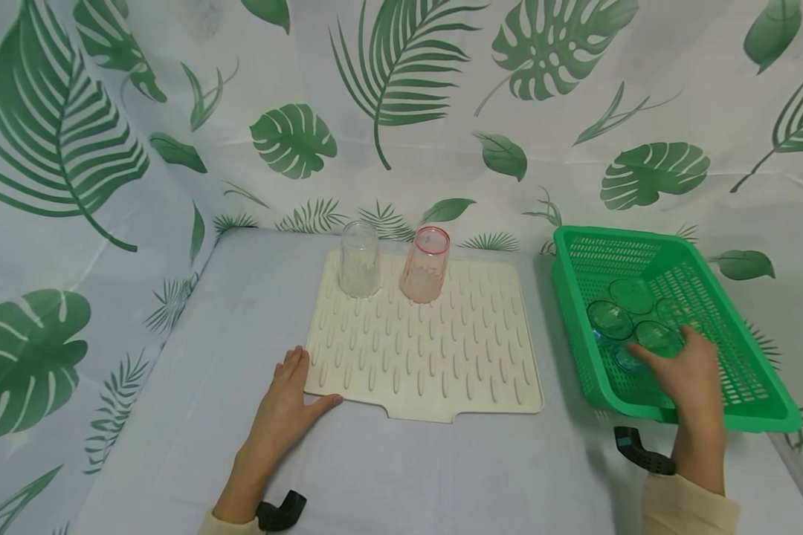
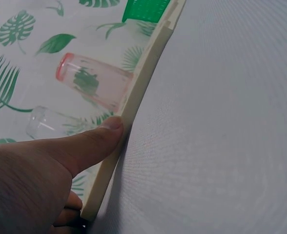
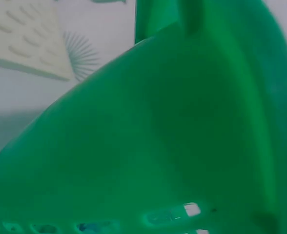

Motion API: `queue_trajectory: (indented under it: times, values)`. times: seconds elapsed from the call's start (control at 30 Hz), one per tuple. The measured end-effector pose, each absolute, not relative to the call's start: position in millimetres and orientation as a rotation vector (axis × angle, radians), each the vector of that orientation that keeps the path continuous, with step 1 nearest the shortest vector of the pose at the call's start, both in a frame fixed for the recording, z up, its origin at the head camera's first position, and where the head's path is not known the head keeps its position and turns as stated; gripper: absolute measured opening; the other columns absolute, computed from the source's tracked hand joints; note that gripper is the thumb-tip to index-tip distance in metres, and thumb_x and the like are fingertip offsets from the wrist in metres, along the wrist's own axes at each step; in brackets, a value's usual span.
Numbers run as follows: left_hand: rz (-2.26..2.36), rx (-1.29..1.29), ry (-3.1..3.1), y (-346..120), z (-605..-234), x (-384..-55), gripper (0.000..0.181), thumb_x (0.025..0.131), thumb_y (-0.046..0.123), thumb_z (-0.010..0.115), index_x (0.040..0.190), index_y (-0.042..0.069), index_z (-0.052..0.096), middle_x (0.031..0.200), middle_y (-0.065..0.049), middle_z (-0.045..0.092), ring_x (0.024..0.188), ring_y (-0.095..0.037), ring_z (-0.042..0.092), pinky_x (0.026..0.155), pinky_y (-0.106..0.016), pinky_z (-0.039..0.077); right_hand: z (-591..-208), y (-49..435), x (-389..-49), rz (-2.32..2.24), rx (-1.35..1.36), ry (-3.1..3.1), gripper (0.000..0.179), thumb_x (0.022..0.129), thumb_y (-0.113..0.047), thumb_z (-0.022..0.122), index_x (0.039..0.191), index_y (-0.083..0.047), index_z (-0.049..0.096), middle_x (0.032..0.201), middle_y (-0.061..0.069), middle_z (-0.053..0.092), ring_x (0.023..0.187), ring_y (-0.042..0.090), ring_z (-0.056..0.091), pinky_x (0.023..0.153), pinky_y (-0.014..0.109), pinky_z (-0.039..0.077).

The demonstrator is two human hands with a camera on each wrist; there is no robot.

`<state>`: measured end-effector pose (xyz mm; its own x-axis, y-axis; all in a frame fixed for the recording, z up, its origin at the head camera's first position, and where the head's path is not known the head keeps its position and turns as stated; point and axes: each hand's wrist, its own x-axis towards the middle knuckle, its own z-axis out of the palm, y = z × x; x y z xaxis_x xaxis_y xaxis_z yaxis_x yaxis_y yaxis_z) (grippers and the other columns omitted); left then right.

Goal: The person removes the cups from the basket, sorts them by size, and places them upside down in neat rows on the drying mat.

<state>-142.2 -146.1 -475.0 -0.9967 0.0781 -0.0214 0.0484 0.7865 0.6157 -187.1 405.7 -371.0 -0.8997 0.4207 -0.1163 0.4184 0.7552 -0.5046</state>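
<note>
My left hand (image 1: pixel 282 405) rests at the near left corner of a cream ribbed drying mat (image 1: pixel 471 386). Its thumb presses the front edge and its fingers lie along the left side. Toward the mat's back, a clear drinking glass (image 1: pixel 360 264) and a pink-tinted glass (image 1: pixel 424 271) stand narrow end up. Inside a green plastic basket (image 1: pixel 572 342), my right hand (image 1: pixel 692 371) holds a green-rimmed glass (image 1: pixel 660 338) between thumb and fingers. The right wrist view shows mostly the basket wall (image 3: pixel 109 146), which hides the hand.
Several other glasses, among them one with a dark rim (image 1: pixel 610 319), are grouped in the basket beside my right hand. A white tablecloth (image 1: pixel 241 297) covers the table. Behind it hangs a leaf-printed cloth (image 1: pixel 442 171). The basket stands right of the mat, a strip of table between them.
</note>
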Motion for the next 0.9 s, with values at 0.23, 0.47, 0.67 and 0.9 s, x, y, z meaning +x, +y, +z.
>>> queue_trajectory:
  times: [0.23,0.47,0.67,0.9]
  values:
    - [1.000,0.100,2.924,-145.5,-473.7,-142.3,0.105,0.085,0.051,0.076,0.153,-0.010,0.025,0.163,-0.028,0.021,0.154,-0.042,0.016,0.126,-0.056,0.017,-370.8,406.9,-189.1,0.795,-0.667,-2.990,0.099,0.096,-0.039,0.063,0.152,0.018,0.003,0.155,0.046,0.009,0.142,0.065,0.016,0.109,0.077,0.027]
    - [0.987,0.099,2.922,-145.7,-472.9,-142.9,0.104,0.085,0.050,0.075,0.153,-0.011,0.026,0.163,-0.028,0.022,0.154,-0.043,0.016,0.126,-0.056,0.017,-371.4,407.6,-189.8,0.740,-0.762,-3.015,0.098,0.096,-0.039,0.063,0.152,0.017,0.006,0.153,0.047,0.015,0.140,0.067,0.013,0.108,0.080,0.025]
    - [0.990,0.094,2.917,-145.8,-473.0,-143.2,0.104,0.085,0.051,0.075,0.153,-0.011,0.026,0.163,-0.028,0.021,0.154,-0.043,0.015,0.126,-0.056,0.016,-371.9,407.4,-190.1,0.636,-0.794,-3.057,0.099,0.093,-0.046,0.065,0.146,0.024,0.019,0.143,0.051,0.028,0.131,0.069,0.025,0.101,0.076,0.035]
    - [0.988,0.096,2.920,-145.8,-475.0,-143.5,0.104,0.085,0.052,0.075,0.153,-0.010,0.026,0.163,-0.028,0.022,0.154,-0.042,0.016,0.126,-0.056,0.017,-371.9,408.7,-189.2,0.535,-0.815,-3.104,0.105,0.088,-0.058,0.066,0.136,0.028,0.031,0.131,0.052,0.036,0.117,0.064,0.040,0.083,0.070,0.046]
